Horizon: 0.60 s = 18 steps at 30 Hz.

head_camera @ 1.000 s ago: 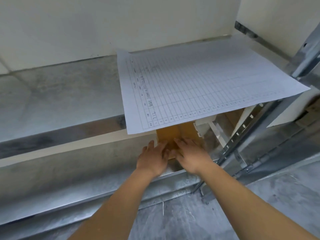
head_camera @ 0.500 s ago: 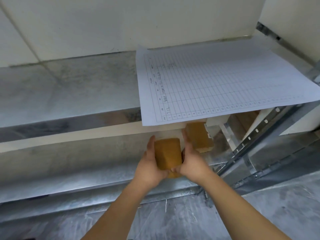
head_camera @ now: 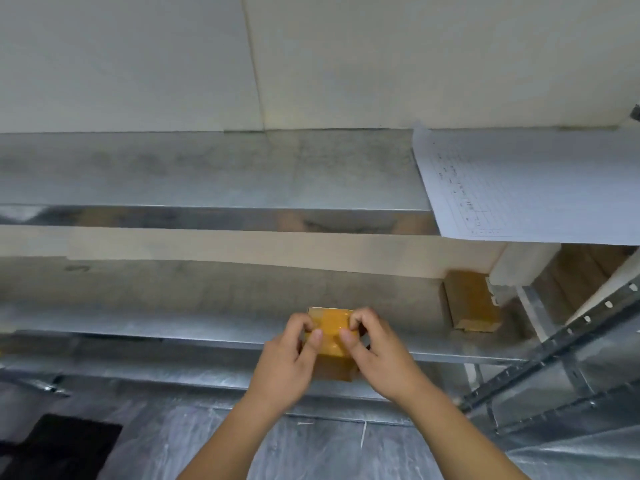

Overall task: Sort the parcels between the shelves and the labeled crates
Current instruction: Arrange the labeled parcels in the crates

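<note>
**A:** Parcel point(head_camera: 331, 336), small brown box with shiny tape across the top, is up in front of the lower shelf point(head_camera: 173, 327), right at its front edge. Can't tell if its bottom touches the metal or hangs just off it.

**B:** who's got it?

**A:** Both hands. Left hand point(head_camera: 287, 362) grips the left side, fingers curled over the top edge, thumb lying on the taped face. Right hand point(head_camera: 375, 358) mirrors that on the right side. Thumbs sit near each other but apart, so the box is sandwiched between the palms.

**B:** anything else on those shelves?

**A:** Second brown box point(head_camera: 472, 301) on the same lower shelf, well off to the right of the hands, next to a white block point(head_camera: 519, 265). Upper shelf point(head_camera: 207, 168) carries a printed grid sheet point(head_camera: 540, 188) at its right end, hanging over the front lip. Slotted metal upright point(head_camera: 568, 344) on the far right. Dark patch point(head_camera: 59, 445) on the floor, bottom left, too blurry to name.
</note>
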### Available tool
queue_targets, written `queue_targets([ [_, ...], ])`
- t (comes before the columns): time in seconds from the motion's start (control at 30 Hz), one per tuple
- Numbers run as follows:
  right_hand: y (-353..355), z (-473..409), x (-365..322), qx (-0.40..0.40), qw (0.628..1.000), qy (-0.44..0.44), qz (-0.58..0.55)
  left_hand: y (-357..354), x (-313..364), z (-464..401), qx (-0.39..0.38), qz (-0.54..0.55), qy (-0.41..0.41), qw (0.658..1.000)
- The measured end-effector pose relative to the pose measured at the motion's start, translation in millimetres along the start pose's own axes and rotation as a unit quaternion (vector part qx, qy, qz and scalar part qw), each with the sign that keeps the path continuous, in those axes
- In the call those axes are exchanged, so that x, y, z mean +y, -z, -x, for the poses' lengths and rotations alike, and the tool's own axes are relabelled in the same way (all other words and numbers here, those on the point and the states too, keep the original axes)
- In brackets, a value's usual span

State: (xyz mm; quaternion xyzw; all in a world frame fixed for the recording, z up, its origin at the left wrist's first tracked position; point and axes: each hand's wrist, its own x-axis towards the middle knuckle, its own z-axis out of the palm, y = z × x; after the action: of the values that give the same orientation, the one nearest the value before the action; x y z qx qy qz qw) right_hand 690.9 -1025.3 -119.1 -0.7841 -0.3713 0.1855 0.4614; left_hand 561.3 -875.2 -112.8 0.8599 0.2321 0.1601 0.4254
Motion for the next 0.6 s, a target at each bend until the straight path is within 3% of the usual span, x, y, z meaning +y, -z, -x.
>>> queue_targets([
  [0.1,-31.1,-6.3,-35.5,-0.026,1.000,-0.003,-0.006,39.9,-14.2,20.5,0.055,-0.007,0.037,0.998],
  [0.3,-111.7,-5.6,-119.5,-0.158,0.986,-0.001,-0.046,144.0,-46.3,88.8,0.109,0.023,0.113,0.987],
  [0.47,-208.4,2.0,-186.6,-0.230,0.969,0.070,-0.058,230.2,-81.1,166.8,0.173,0.070,0.137,0.973],
  [0.6,-290.7,22.5,-240.3,-0.286,0.946,0.147,-0.041,292.0,-115.8,238.4,0.215,0.039,0.170,0.961],
])
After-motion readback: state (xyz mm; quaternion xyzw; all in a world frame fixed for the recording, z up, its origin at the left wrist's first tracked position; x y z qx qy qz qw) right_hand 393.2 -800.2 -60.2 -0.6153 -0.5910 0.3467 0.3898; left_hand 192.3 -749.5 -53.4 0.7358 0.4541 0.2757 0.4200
